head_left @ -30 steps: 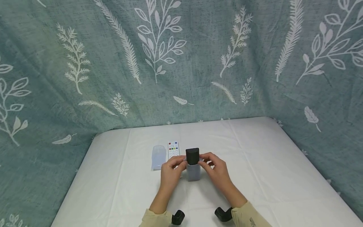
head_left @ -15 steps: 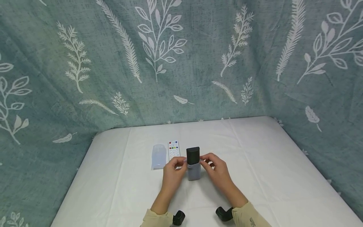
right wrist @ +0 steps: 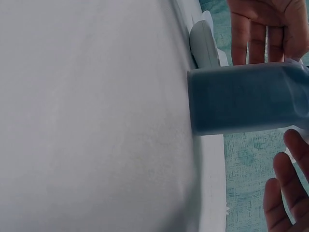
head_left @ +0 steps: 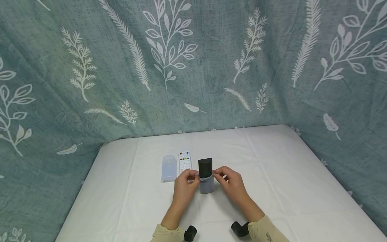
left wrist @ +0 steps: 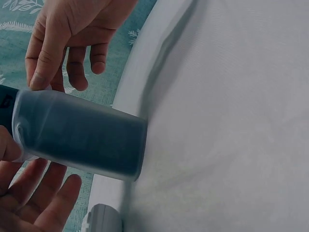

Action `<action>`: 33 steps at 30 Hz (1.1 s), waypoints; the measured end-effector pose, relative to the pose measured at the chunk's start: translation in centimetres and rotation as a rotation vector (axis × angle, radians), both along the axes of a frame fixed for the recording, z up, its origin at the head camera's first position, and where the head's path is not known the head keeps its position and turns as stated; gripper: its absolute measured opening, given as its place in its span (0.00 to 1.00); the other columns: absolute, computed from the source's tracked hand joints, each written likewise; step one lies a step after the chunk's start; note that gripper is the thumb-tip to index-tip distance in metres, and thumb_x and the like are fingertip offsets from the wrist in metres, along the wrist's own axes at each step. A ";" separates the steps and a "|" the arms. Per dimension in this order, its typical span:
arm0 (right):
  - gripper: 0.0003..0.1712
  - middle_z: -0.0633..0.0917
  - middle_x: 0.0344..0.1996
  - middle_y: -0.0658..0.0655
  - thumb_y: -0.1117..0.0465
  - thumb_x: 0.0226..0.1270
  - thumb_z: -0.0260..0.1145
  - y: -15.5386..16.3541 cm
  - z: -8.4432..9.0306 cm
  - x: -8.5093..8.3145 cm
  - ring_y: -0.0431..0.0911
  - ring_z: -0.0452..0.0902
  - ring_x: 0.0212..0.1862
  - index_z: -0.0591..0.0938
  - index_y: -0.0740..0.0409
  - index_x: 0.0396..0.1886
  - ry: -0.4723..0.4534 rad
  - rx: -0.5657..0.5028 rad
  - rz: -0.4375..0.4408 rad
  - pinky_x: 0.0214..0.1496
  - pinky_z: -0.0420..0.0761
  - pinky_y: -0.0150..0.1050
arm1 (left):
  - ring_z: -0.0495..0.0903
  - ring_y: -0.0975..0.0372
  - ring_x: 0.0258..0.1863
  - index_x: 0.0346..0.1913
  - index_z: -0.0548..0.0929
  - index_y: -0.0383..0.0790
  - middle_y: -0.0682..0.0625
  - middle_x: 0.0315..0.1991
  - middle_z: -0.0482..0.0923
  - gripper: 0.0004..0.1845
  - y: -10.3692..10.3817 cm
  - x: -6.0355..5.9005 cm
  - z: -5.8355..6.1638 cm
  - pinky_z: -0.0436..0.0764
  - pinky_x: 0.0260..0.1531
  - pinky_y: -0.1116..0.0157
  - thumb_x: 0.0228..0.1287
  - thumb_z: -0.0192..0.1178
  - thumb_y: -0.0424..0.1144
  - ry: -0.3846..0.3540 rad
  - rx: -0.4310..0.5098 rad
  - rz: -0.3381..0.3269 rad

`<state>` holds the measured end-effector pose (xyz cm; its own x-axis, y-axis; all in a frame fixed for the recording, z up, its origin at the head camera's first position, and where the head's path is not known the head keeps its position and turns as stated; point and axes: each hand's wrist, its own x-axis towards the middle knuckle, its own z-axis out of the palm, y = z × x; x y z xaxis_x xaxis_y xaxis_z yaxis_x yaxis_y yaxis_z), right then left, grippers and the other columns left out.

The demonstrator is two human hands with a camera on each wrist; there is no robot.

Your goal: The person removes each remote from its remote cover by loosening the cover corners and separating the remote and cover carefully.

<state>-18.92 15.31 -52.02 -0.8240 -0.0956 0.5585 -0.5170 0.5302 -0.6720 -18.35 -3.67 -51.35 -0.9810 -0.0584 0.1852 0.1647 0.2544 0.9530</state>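
A black remote stands upright on the white table, its lower half inside a translucent silicone sleeve. My left hand pinches the sleeve's rim on the left side, and my right hand pinches it on the right. In the left wrist view the sleeved remote lies between my left hand's fingers and my right hand. The right wrist view shows the sleeved end resting on the table, with my right hand's fingers below it.
A white remote with coloured buttons lies flat just behind my left hand, beside a second clear sleeve. A teal leaf-print cloth hangs behind and around the table. Bare tabletop spreads to the right and left.
Both hands have slid slightly nearer to me along the remote while still pinching the sleeve's rim. The remote stays upright in the same spot.
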 end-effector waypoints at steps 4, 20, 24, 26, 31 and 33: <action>0.06 0.88 0.31 0.48 0.64 0.61 0.73 0.0 -0.2 0.2 0.32 0.75 0.31 0.87 0.49 0.36 0.012 0.056 -0.025 0.28 0.81 0.37 | 0.86 0.58 0.37 0.38 0.85 0.36 0.43 0.39 0.87 0.06 -0.1 0.1 -0.4 0.81 0.33 0.75 0.58 0.63 0.27 -0.010 -0.066 0.007; 0.11 0.83 0.25 0.45 0.67 0.53 0.77 0.3 -0.8 0.6 0.40 0.78 0.28 0.84 0.49 0.32 0.147 0.269 -0.077 0.28 0.77 0.27 | 0.83 0.65 0.26 0.36 0.83 0.34 0.42 0.32 0.87 0.06 0.0 0.2 -0.9 0.80 0.21 0.75 0.55 0.61 0.25 -0.065 -0.093 -0.032; 0.11 0.84 0.25 0.44 0.66 0.53 0.77 0.3 -1.1 0.5 0.40 0.79 0.29 0.84 0.47 0.32 0.119 0.283 -0.080 0.29 0.78 0.29 | 0.82 0.66 0.25 0.36 0.84 0.34 0.42 0.32 0.87 0.06 0.0 0.3 -1.0 0.80 0.21 0.74 0.56 0.61 0.26 -0.060 -0.121 -0.023; 0.09 0.84 0.25 0.44 0.64 0.55 0.76 0.4 -1.2 0.4 0.39 0.79 0.30 0.84 0.46 0.32 0.118 0.305 -0.083 0.29 0.78 0.30 | 0.82 0.66 0.25 0.36 0.84 0.34 0.43 0.31 0.87 0.05 0.1 0.2 -1.1 0.80 0.22 0.74 0.56 0.62 0.26 -0.047 -0.147 -0.012; 0.03 0.84 0.25 0.43 0.57 0.64 0.71 0.6 -1.3 0.3 0.39 0.79 0.30 0.83 0.45 0.32 0.129 0.352 -0.079 0.29 0.76 0.33 | 0.84 0.64 0.28 0.36 0.84 0.36 0.44 0.31 0.87 0.05 0.1 0.0 -1.3 0.80 0.25 0.73 0.55 0.63 0.27 -0.017 -0.207 0.007; 0.04 0.84 0.25 0.44 0.57 0.64 0.70 0.6 -1.4 0.2 0.40 0.79 0.30 0.83 0.45 0.31 0.132 0.356 -0.072 0.29 0.77 0.33 | 0.84 0.63 0.30 0.36 0.84 0.36 0.44 0.33 0.87 0.06 0.0 0.1 -1.3 0.80 0.27 0.73 0.55 0.63 0.27 -0.024 -0.207 0.006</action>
